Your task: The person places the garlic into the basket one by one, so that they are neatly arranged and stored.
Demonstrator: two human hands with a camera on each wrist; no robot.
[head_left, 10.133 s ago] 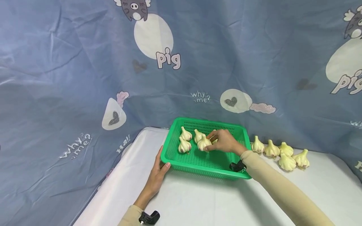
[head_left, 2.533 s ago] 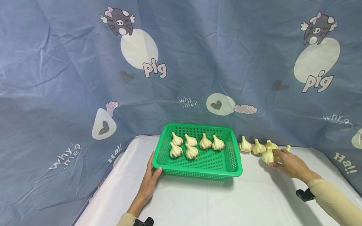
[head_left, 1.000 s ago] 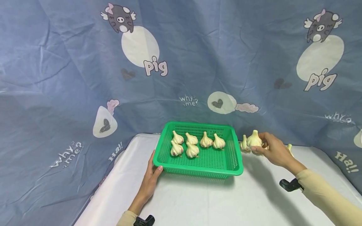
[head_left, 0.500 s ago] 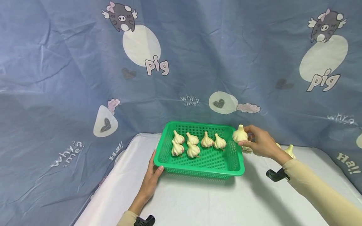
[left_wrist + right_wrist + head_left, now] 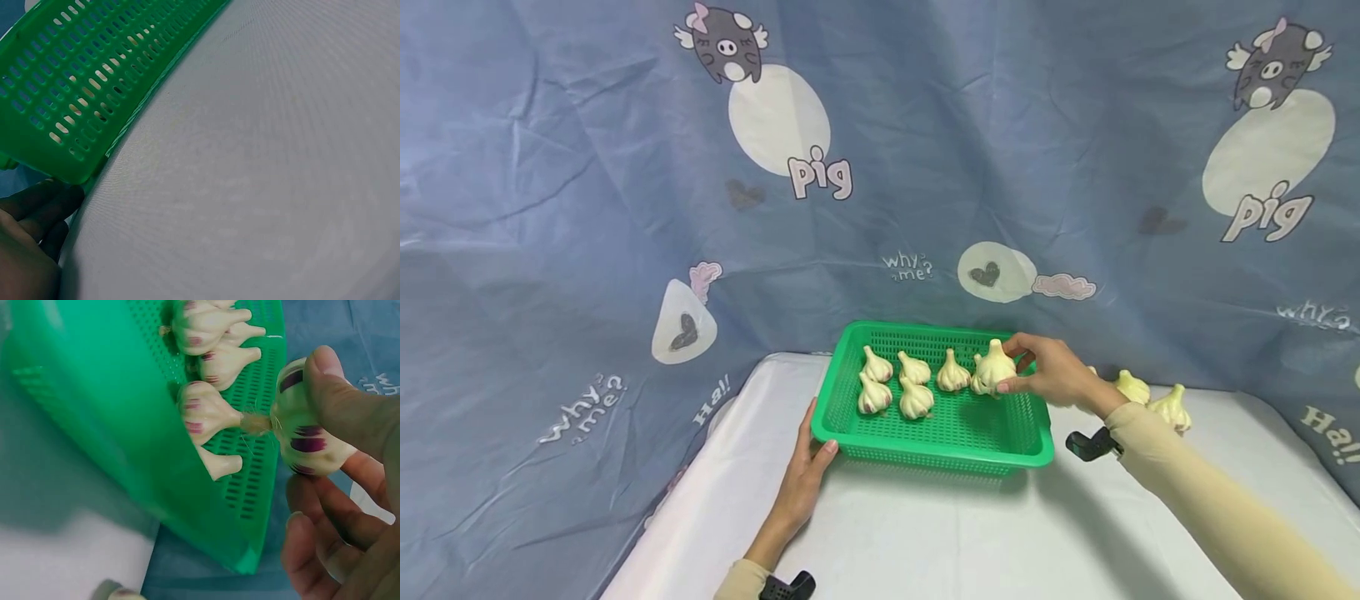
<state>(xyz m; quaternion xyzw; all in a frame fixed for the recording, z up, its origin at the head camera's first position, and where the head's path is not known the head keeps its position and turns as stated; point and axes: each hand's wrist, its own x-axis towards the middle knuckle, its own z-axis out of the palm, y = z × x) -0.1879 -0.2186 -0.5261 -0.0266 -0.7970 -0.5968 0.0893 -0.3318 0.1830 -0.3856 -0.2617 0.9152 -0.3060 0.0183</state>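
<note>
My right hand [image 5: 1048,371] pinches a garlic bulb [image 5: 997,367] between thumb and fingers above the right part of a green plastic basket [image 5: 940,452]. In the right wrist view this bulb [image 5: 306,428] shows purple streaks and a tuft of roots facing the basket. Several garlic bulbs [image 5: 916,398] lie inside the basket, two pairs at the left and the others along the back; the held bulb partly covers the rightmost one. My left hand [image 5: 801,479] holds the basket's near left corner, thumb at the front and fingers along the left side.
More garlic bulbs [image 5: 1171,408] lie on the white tabletop [image 5: 910,533] right of the basket, some hidden behind my right hand and wrist. A blue printed cloth [image 5: 880,208] hangs right behind the table.
My right hand has taken a garlic bulb from the group on the right and carried it left over the basket. Ten seconds ago fewer bulbs were in the basket. My left hand stays at the corner.
</note>
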